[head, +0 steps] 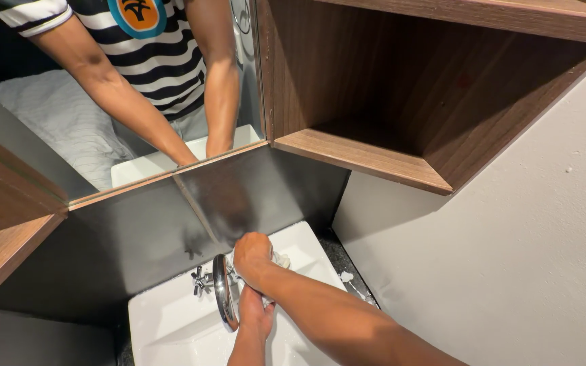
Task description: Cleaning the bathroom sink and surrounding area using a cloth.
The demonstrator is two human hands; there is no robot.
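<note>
My right hand [252,256] is closed around a white cloth [281,259] and presses it against the top of a curved chrome faucet [222,293] at the back of a white basin [171,322]. My left hand [256,315] lies just below it, beside the faucet spout. Its fingers reach up under my right wrist and are partly hidden, so its grip cannot be made out. A small chrome cross handle [199,278] sticks out to the left of the faucet.
A dark backsplash panel [137,237] rises behind the basin, with a mirror [103,102] above it reflecting my arms and striped shirt. An open wooden shelf box [401,102] hangs at upper right. A white wall [510,271] and speckled dark counter [339,257] lie to the right.
</note>
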